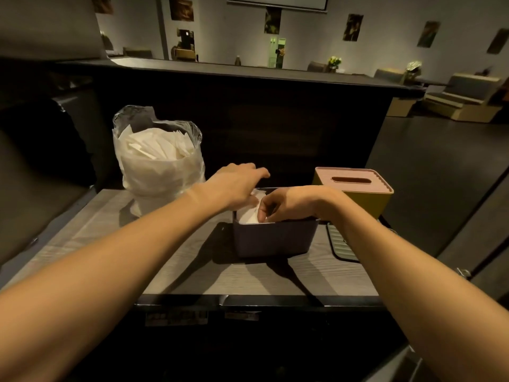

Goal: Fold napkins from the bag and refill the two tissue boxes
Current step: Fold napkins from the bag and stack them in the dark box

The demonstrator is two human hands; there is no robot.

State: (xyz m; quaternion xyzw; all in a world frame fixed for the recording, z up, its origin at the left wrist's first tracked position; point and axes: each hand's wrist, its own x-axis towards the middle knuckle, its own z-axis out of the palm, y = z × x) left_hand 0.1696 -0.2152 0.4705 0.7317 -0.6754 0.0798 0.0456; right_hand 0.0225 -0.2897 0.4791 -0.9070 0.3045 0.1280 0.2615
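Observation:
A dark purple tissue box (272, 239) stands open-topped at the middle of the wooden table, with white napkins (249, 216) inside. My left hand (237, 186) lies over the box's far left corner, fingers stretched out flat across the napkins. My right hand (286, 204) reaches in from the right, its fingertips curled down and pinching the napkins at the box's near edge. A clear plastic bag (158, 158) full of white napkins stands at the back left. A yellow tissue box (355, 188) with a pink slotted lid sits at the back right.
A ribbed dark lid (340, 244) lies flat on the table just right of the purple box, partly under my right forearm. The wooden table (192, 271) ends close in front of me. A dark counter wall rises behind the bag and boxes.

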